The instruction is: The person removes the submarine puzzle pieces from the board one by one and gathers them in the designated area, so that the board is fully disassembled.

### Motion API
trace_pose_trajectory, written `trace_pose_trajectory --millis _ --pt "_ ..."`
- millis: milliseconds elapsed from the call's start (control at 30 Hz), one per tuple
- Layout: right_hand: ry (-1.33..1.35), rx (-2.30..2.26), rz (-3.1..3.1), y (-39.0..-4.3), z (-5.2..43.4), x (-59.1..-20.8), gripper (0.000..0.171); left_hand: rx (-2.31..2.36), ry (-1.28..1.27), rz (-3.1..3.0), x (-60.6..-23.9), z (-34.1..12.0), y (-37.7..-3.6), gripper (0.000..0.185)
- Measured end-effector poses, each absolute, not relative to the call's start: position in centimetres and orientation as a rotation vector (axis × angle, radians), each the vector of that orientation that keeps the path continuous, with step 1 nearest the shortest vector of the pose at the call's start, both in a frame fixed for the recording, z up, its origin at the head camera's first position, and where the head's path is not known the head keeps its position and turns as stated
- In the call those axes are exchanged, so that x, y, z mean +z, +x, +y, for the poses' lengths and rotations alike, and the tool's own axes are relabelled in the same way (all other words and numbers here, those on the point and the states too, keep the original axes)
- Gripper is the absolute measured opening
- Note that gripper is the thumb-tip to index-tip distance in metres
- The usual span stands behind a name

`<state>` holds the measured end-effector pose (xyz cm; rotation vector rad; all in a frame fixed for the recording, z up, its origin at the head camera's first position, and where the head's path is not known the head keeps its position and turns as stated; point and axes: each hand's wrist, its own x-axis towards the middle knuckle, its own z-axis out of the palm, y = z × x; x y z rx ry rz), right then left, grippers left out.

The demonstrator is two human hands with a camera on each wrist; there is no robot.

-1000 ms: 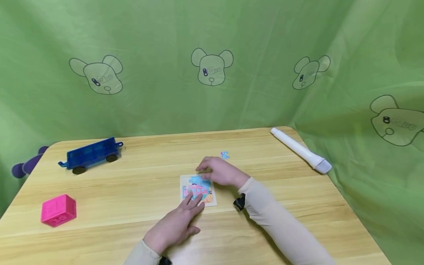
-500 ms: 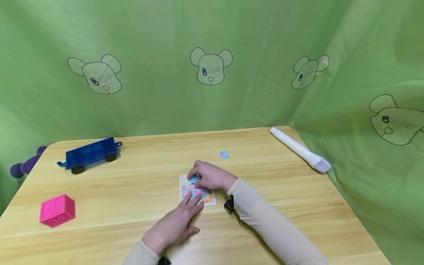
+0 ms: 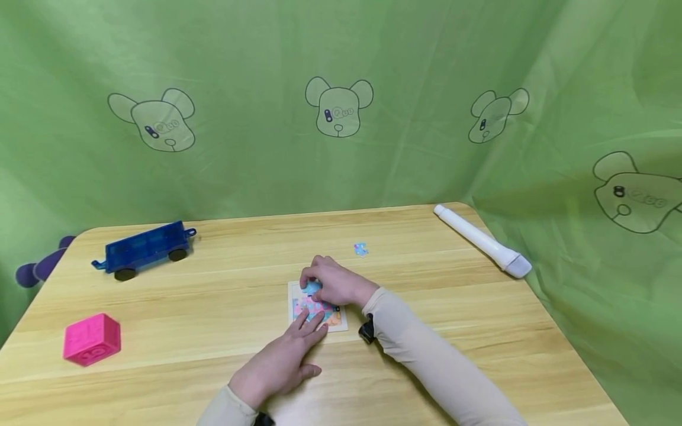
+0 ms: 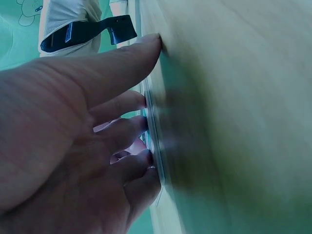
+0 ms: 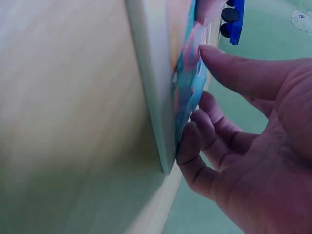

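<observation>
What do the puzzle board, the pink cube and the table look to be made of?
Puzzle board: likely printed cardboard or thin wood; pale thick edge, glossy picture face. Pink cube: looks like soft matte plastic or rubber, with rounded corners and embossed faces. Table: wood or wood-look laminate; grain lines, smooth sheen.

Green curtain [image 3: 426,71] up top has outlined bear heads all over. Light wood-grain worktop [image 3: 224,296], dark blue toy wagon [image 3: 144,248] and hot pink cube [image 3: 92,338] at left, white tube [image 3: 482,241] right, blue-pink puzzle [image 3: 318,307] centre.
</observation>
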<state>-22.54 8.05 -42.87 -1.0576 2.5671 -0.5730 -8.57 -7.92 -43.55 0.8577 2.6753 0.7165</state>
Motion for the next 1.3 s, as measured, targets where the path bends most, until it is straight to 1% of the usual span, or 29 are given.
trace_pose_trajectory --millis 267,667,933,1133,1300 --pt "-1.016 -0.61 2.569 -22.5 8.3 -42.7 0.021 0.712 0.848 2.675 -43.7 -7.9 -8.5 0.067" --pt "-1.014 -0.797 2.496 -23.0 8.7 -42.5 0.01 0.711 0.853 2.681 -43.8 -7.9 -8.5 0.069" --pt "-1.008 -0.921 2.446 -23.7 9.4 -42.2 0.013 0.712 0.858 2.676 -43.9 -8.0 -8.6 0.069" --pt "-1.006 -1.011 2.474 -24.5 10.9 -41.3 0.014 0.723 0.862 2.684 -43.9 -8.0 -8.6 0.067" --pt "-0.931 -1.036 2.547 -25.5 13.0 -40.2 0.014 0.725 0.864 2.689 -43.9 -8.0 -8.5 0.068"
